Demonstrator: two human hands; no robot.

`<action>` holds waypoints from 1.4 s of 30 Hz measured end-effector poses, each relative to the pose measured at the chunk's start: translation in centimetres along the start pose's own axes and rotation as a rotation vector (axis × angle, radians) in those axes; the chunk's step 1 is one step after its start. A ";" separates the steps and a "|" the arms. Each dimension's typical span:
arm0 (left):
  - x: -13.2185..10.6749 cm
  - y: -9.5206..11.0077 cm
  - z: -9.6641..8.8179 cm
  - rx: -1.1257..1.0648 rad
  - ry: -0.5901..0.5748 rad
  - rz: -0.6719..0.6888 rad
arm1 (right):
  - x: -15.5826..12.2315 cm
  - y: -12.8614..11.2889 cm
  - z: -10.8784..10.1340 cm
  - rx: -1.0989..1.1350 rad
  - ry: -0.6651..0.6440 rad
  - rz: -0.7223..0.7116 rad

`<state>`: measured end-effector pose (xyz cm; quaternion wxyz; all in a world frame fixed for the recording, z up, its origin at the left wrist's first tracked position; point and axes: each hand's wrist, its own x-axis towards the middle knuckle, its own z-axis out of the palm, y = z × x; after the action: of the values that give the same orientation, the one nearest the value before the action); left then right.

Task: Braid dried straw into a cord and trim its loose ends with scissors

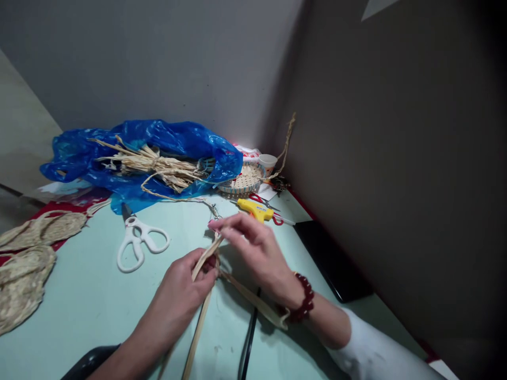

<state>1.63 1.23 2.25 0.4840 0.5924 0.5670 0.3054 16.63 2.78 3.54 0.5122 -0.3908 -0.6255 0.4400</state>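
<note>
My left hand (pixel 189 279) is closed on flat, straw-coloured plant-fibre strips, held at the middle of the table. My right hand (pixel 259 253) pinches the upper end of one fibre strip (pixel 208 252) between thumb and fingers. Another strip (pixel 253 298) slants down to the right under my right wrist, and a further strip (pixel 197 338) hangs toward the table's near edge. Just beyond my fingers lies a small metal clasp (pixel 215 210), where a thin twisted cord (pixel 178 199) ends. My hands partly hide where the strips meet.
White-handled scissors (pixel 137 243) lie at left. Woven straw pieces (pixel 26 285) rest at the far left. Behind are a blue plastic bag (pixel 83 153) with a fibre bundle (pixel 158 163), a basket (pixel 243 182), a cup (pixel 268 162) and a yellow glue gun (pixel 255 209). A black tablet-like slab (pixel 332 258) sits by the right wall.
</note>
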 end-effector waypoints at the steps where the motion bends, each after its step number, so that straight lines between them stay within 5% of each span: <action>1: 0.0 0.0 -0.2 -0.014 -0.014 -0.024 | 0.4 -0.6 -0.9 0.143 0.050 0.018; 5: -0.1 -0.2 -1.3 -0.068 -0.015 -0.066 | 1.5 -3.3 -5.7 0.492 0.324 -0.066; 10: -0.7 -0.3 -1.6 -0.322 -0.052 -0.143 | 1.3 -5.3 -8.9 0.443 0.444 -0.127; 17: -0.5 -1.3 -0.6 -0.631 -0.076 -0.168 | 0.6 -1.4 -3.5 0.296 -0.054 0.241; 25: -0.5 -1.5 0.1 -0.433 0.091 -0.027 | 0.0 -0.1 -1.5 0.263 -0.135 0.298; 29: -0.1 -1.8 0.1 -0.493 0.046 -0.031 | -0.2 -0.1 -1.3 0.374 -0.223 0.422; 34: 0.2 -2.3 0.0 -0.606 -0.055 -0.108 | -0.7 -0.4 -1.1 0.073 -0.225 0.261; 42: 0.3 -3.0 -0.3 -0.614 -0.033 -0.148 | -2.4 -0.8 -0.1 -0.493 -0.126 0.009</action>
<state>0.30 1.26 -0.47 0.6702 0.3805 0.4820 0.4168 17.13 0.24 3.62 0.3598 -0.4784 -0.7428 0.2999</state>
